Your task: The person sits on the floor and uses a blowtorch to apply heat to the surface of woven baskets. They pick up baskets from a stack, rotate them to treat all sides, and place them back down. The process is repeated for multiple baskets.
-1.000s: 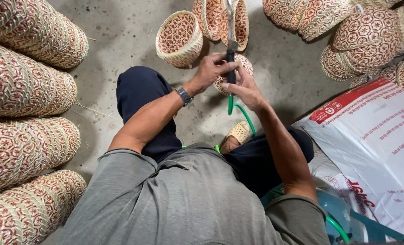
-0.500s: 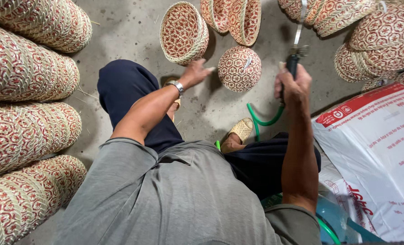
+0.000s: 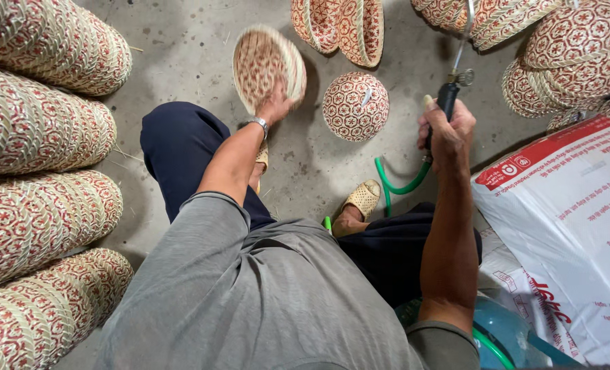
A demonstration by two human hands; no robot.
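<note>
Woven in red and cream, an open basket (image 3: 267,67) is resting tilted on the concrete floor (image 3: 181,62), and the left hand (image 3: 275,104) is reaching to its lower rim, the fingers touching the edge; whether they are already closing on it I cannot tell. The right hand (image 3: 447,127) is clenching firmly around the black handle of a spray tool (image 3: 447,96), held upright, with a green hose (image 3: 401,181) hanging from it down to the sandalled foot (image 3: 360,202). Just beside, between the two hands, a round basket (image 3: 355,106) is lying upside down.

To my judgement, the step in hand is the taking of a fresh basket while the tool is waiting aside. The next move is calling for a sure grip on the rim and for bringing the basket near the nozzle, while keeping the hose free. Stacks of baskets (image 3: 41,130) are lying at the left, and a white sack (image 3: 565,226) at the right.
</note>
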